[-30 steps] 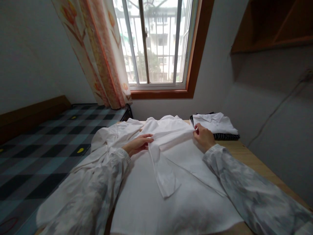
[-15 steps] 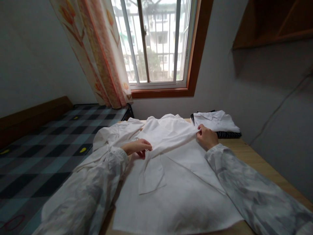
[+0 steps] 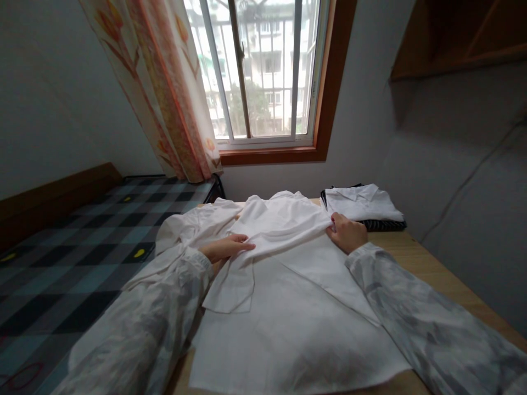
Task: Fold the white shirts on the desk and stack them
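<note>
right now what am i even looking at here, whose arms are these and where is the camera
The camera sits on a person's head and looks forward and down, so the two arms reaching in from the bottom are that person's own. There is no machine, only bare hands in pale patterned sleeves.

In front of them is a wooden table with a white shirt spread flat on it. The left hand lies on the shirt where a folded sleeve hangs down. The right hand pinches the cloth at the shirt's right shoulder edge.

Behind the right hand lies a folded white garment on top of a dark striped one. To the left is a bed with a checked cover; ahead are a window and a flowered curtain.
</note>
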A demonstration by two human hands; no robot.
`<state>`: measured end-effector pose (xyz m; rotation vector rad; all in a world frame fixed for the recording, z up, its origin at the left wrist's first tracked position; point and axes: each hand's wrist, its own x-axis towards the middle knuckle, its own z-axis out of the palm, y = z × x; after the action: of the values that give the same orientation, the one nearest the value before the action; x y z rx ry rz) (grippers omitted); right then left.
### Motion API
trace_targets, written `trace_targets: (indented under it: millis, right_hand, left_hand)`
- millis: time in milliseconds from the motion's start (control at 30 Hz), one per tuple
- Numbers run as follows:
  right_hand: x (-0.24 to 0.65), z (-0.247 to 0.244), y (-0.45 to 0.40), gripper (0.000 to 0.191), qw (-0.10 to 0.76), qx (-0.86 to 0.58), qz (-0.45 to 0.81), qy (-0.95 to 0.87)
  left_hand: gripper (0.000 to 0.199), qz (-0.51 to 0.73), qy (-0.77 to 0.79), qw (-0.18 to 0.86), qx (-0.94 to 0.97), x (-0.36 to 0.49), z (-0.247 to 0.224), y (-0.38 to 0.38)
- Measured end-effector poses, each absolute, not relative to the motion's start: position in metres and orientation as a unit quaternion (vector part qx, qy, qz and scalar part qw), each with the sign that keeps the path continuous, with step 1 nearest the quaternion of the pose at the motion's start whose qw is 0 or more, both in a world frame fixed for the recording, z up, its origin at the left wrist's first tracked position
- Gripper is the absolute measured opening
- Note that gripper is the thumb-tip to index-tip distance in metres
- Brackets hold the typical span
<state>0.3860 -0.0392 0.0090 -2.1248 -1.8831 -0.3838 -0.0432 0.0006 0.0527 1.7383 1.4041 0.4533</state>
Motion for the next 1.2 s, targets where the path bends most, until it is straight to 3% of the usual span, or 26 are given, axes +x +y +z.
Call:
trace_targets:
  millis: [100,200,367,467,567,867,1133,1200]
  right_hand:
    - [0.388,0.012,-0.038,0.02,0.138,-0.748,-0.112,-0.64]
    - [0.392,0.016,-0.033,0.021,0.189,-0.775,-0.068,-0.599]
    - [0.396,0.01,-0.021,0.02,0.301,-0.765,0.024,-0.569]
    - [0.4,0.005,-0.011,0.024,0.342,-0.739,0.066,-0.576]
    - [0.403,0.007,-0.003,0.029,0.349,-0.721,0.108,-0.588]
    - [0.405,0.029,0.012,0.04,0.393,-0.681,0.101,-0.609]
    - [0.396,0.03,0.018,0.039,0.212,-0.734,0.102,-0.637]
    - [0.388,0.039,0.023,0.037,0.177,-0.748,0.087,-0.633]
  left_hand:
    - [0.032,0.12,0.549,0.397,0.725,-0.044,0.052,0.007]
    - [0.019,0.165,0.587,0.291,0.737,-0.044,0.051,0.02]
    - [0.03,0.215,0.677,0.085,0.699,-0.043,0.047,0.048]
    - [0.038,0.171,0.721,0.083,0.667,-0.039,0.045,0.061]
    - [0.023,0.169,0.703,0.087,0.686,-0.035,0.046,0.066]
    - [0.024,0.248,0.651,0.089,0.712,-0.067,0.078,0.072]
    - [0.016,0.156,0.701,0.101,0.689,-0.091,0.07,0.062]
    - [0.019,0.162,0.708,0.062,0.685,-0.083,0.072,0.06]
